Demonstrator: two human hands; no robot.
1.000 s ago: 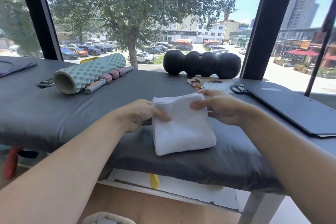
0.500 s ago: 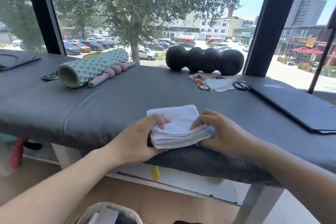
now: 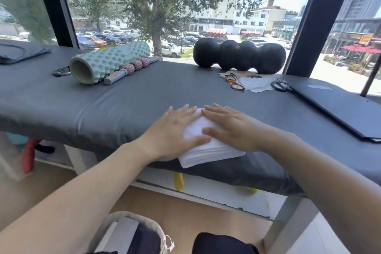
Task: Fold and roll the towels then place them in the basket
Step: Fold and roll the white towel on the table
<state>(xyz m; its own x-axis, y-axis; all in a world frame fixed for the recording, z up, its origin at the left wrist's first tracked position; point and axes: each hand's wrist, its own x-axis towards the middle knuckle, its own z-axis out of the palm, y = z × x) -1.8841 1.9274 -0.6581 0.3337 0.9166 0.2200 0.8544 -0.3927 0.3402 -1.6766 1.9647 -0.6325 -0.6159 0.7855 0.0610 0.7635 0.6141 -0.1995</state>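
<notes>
A white towel (image 3: 203, 151), folded into several layers, lies at the near edge of the grey padded table (image 3: 132, 107). My left hand (image 3: 175, 130) lies flat on its left part with straight fingers. My right hand (image 3: 228, 128) presses flat on its right part, fingers pointing left. Most of the towel's top is hidden under both palms. A pale fabric basket (image 3: 107, 227) stands on the floor below, at the bottom edge, with a white folded piece and dark cloth inside.
On the table's far side lie a mint foam roller (image 3: 107, 62), a massage stick (image 3: 132, 68), a black peanut-shaped roller (image 3: 239, 54), glasses on a cloth (image 3: 245, 83), scissors (image 3: 279, 85) and a black folder (image 3: 338, 107) at the right.
Both hands let go of the towel's edges and now lie flat on top of it, pressing it down. The view has tilted down, bringing the basket further into sight.
</notes>
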